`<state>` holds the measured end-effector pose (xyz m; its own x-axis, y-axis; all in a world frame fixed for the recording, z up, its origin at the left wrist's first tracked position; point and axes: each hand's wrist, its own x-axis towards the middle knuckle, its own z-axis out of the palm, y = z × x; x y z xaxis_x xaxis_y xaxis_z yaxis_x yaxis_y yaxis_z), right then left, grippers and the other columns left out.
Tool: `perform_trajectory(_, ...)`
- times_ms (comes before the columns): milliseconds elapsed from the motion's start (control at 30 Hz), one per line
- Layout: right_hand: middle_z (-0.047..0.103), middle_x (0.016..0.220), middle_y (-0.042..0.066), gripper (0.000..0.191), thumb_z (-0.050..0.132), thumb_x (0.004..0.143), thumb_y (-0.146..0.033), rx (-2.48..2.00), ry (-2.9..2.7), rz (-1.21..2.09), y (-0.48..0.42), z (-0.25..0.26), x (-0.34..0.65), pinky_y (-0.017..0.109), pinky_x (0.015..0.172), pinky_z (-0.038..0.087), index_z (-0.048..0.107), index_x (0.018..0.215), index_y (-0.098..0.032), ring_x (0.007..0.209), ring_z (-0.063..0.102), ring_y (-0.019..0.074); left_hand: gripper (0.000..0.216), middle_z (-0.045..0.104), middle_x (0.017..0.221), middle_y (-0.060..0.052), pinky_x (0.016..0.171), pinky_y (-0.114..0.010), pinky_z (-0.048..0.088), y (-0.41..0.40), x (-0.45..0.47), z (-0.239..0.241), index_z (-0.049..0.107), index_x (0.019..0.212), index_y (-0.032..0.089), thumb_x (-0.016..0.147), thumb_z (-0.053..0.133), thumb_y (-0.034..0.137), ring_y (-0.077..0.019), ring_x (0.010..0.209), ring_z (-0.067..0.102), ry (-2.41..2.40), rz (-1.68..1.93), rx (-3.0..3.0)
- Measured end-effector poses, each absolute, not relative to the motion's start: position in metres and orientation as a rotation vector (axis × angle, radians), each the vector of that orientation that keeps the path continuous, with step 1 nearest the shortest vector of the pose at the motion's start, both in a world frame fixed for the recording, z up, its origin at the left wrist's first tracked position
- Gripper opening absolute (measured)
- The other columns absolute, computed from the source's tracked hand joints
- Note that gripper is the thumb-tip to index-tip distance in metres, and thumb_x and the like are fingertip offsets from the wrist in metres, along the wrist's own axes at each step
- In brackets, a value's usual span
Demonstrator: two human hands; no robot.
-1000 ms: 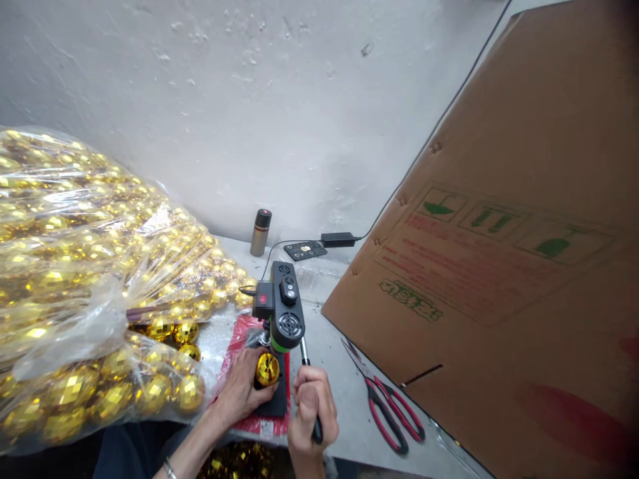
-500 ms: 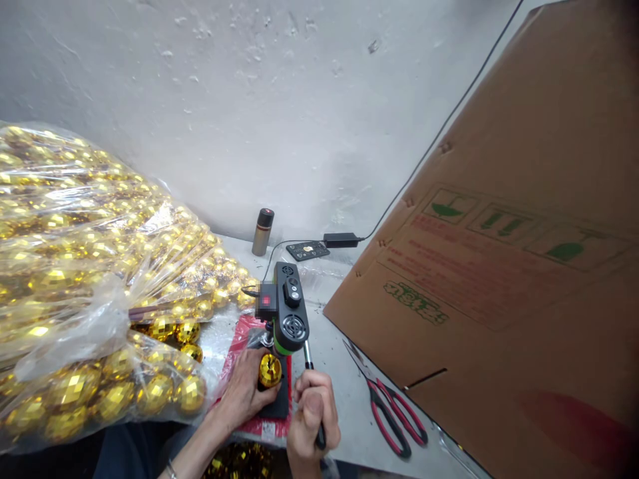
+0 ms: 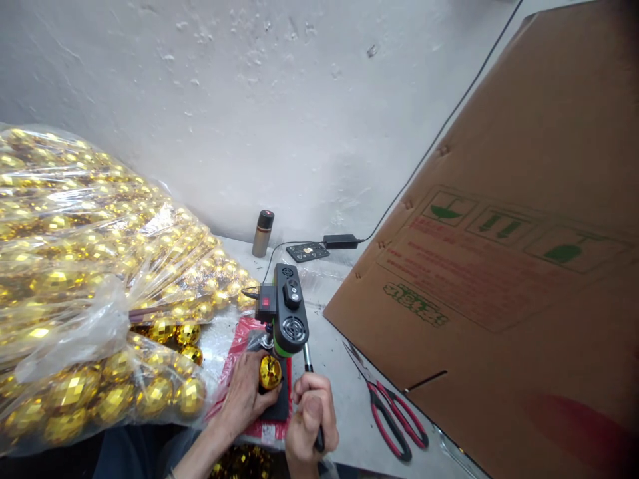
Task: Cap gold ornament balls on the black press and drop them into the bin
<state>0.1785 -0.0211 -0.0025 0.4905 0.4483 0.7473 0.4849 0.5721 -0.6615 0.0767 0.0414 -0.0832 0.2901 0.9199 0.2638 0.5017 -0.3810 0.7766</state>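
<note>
My left hand (image 3: 243,394) is closed around a small faceted gold ball (image 3: 269,372), holding it on the black base under the head of a small black and green bench press (image 3: 285,311). My right hand (image 3: 310,419) is a fist wrapped round the black grip of the press lever (image 3: 308,360), which slopes down from the machine's right side. A red light shows on the box at the machine's left. The press stands on a red mat (image 3: 237,346) on the grey table.
Clear plastic bags packed with several gold balls (image 3: 84,266) fill the left. Red-handled scissors (image 3: 387,406) lie right of the press. A big cardboard sheet (image 3: 499,266) leans at right. A small bottle (image 3: 262,233), a power adapter (image 3: 341,240) and a cable sit by the wall.
Both hands keep their grips. My right hand and the lever have dropped slightly; the view has shifted a little.
</note>
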Motion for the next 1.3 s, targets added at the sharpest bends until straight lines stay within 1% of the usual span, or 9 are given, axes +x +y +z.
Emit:
perform_trajectory(600, 0.052, 0.073, -0.002, 0.035, 0.038, 0.107, -0.022, -1.006, -1.112, -0.068, -0.018, -0.011, 0.179, 0.026, 0.061, 0.044, 0.046, 0.073, -0.022, 0.064, 0.052, 0.0125, 0.046, 0.072, 0.108, -0.013, 0.089, -0.052, 0.056, 0.039, 0.08, -0.086, 0.065, 0.12, 0.019, 0.077, 0.073, 0.031, -0.0355, 0.103, 0.068, 1.305, 0.982, 1.995)
perform_trajectory(733, 0.055, 0.072, -0.002, 0.035, 0.04, 0.107, -0.023, -0.99, -1.211, -0.127, -0.018, -0.021, 0.182, 0.027, 0.06, 0.045, 0.05, 0.073, -0.022, 0.062, 0.054, 0.0129, 0.047, 0.073, 0.109, -0.013, 0.089, -0.051, 0.056, 0.038, 0.078, -0.085, 0.065, 0.12, 0.02, 0.077, 0.074, 0.035, -0.0358, 0.103, 0.069, 1.305, 0.977, 1.967)
perform_trajectory(900, 0.054, 0.069, -0.003, 0.04, 0.038, 0.108, -0.025, -1.001, -1.138, -0.157, -0.017, -0.01, 0.179, 0.033, 0.074, 0.049, 0.049, 0.07, -0.022, 0.061, 0.054, 0.0131, 0.047, 0.073, 0.109, -0.013, 0.091, -0.053, 0.056, 0.04, 0.08, -0.084, 0.066, 0.121, 0.021, 0.075, 0.074, 0.032, -0.0361, 0.104, 0.069, 1.298, 0.97, 1.944)
perform_trajectory(967, 0.051, 0.067, -0.003, 0.039, 0.041, 0.107, -0.022, -1.003, -1.099, -0.135, -0.016, 0.01, 0.178, 0.029, 0.065, 0.046, 0.048, 0.069, -0.022, 0.058, 0.051, 0.0121, 0.048, 0.072, 0.109, -0.013, 0.091, -0.055, 0.057, 0.04, 0.081, -0.082, 0.066, 0.121, 0.02, 0.075, 0.073, 0.031, -0.0366, 0.104, 0.069, 1.298, 0.967, 1.95)
perform_trajectory(1033, 0.049, 0.065, -0.003, 0.036, 0.044, 0.106, -0.018, -1.016, -1.093, -0.058, -0.016, 0.034, 0.179, 0.025, 0.051, 0.036, 0.048, 0.07, -0.021, 0.054, 0.046, 0.0107, 0.049, 0.072, 0.11, -0.014, 0.091, -0.056, 0.057, 0.039, 0.079, -0.082, 0.066, 0.122, 0.019, 0.075, 0.073, 0.03, -0.0373, 0.105, 0.069, 1.287, 0.961, 1.965)
perform_trajectory(1067, 0.048, 0.065, -0.003, 0.034, 0.045, 0.106, -0.017, -1.03, -1.099, -0.021, -0.016, 0.046, 0.181, 0.025, 0.049, 0.034, 0.051, 0.072, -0.021, 0.053, 0.044, 0.0103, 0.05, 0.072, 0.112, -0.015, 0.092, -0.057, 0.058, 0.037, 0.077, -0.083, 0.065, 0.124, 0.019, 0.076, 0.072, 0.028, -0.0374, 0.106, 0.069, 1.267, 0.958, 1.98)
perform_trajectory(1167, 0.049, 0.065, -0.002, 0.032, 0.048, 0.105, -0.017, -1.042, -1.145, 0.027, -0.016, 0.069, 0.186, 0.025, 0.051, 0.037, 0.055, 0.073, -0.021, 0.056, 0.048, 0.0114, 0.058, 0.071, 0.124, -0.016, 0.102, -0.06, 0.055, 0.022, 0.064, -0.094, 0.062, 0.135, 0.023, 0.078, 0.071, 0.023, -0.0381, 0.116, 0.067, 1.156, 0.949, 2.097)
perform_trajectory(1233, 0.05, 0.065, -0.002, 0.032, 0.049, 0.104, -0.017, -1.029, -1.146, 0.022, -0.016, 0.071, 0.186, 0.026, 0.051, 0.038, 0.057, 0.074, -0.02, 0.055, 0.048, 0.0116, 0.066, 0.069, 0.134, -0.017, 0.109, -0.063, 0.051, 0.011, 0.051, -0.107, 0.06, 0.142, 0.026, 0.078, 0.076, 0.029, -0.0406, 0.125, 0.064, 1.059, 0.895, 2.234)
perform_trajectory(1300, 0.051, 0.065, -0.001, 0.032, 0.049, 0.104, -0.017, -1.016, -1.118, 0.004, -0.016, 0.065, 0.183, 0.026, 0.049, 0.037, 0.056, 0.073, -0.02, 0.054, 0.047, 0.0116, 0.078, 0.067, 0.14, -0.018, 0.11, -0.063, 0.051, 0.003, 0.038, -0.117, 0.058, 0.146, 0.027, 0.074, 0.084, 0.045, -0.0439, 0.129, 0.062, 1.003, 0.808, 2.363)
